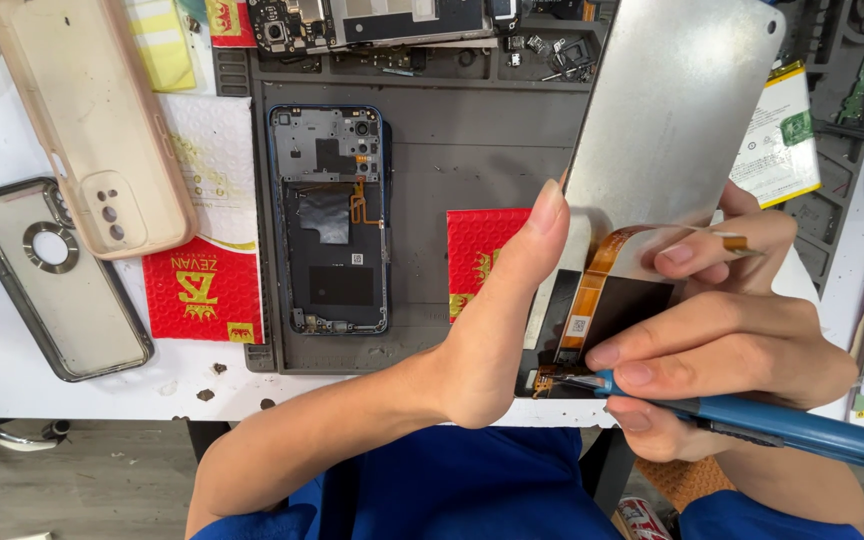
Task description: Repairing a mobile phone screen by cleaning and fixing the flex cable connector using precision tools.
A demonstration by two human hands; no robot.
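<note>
Over the desk's (12,370) front edge, the left hand (497,320) clamped the detached screen panel (667,110) while the right hand (722,350) pinched blue tweezers (802,428) at its flex connector (552,380), leaving the opened phone frame (332,220) still screenless.

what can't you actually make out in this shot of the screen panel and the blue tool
All in the head view:
- Tip of the blue tool: hidden by the right hand fingers where it meets the screen panel.
- Connector end of the orange flex cable: too small to read its state.
- Panel's front face: turned away.
- Panel's lower left edge: covered by the left hand.
- Tool's handle end: cut off by the right edge of the picture.
</note>
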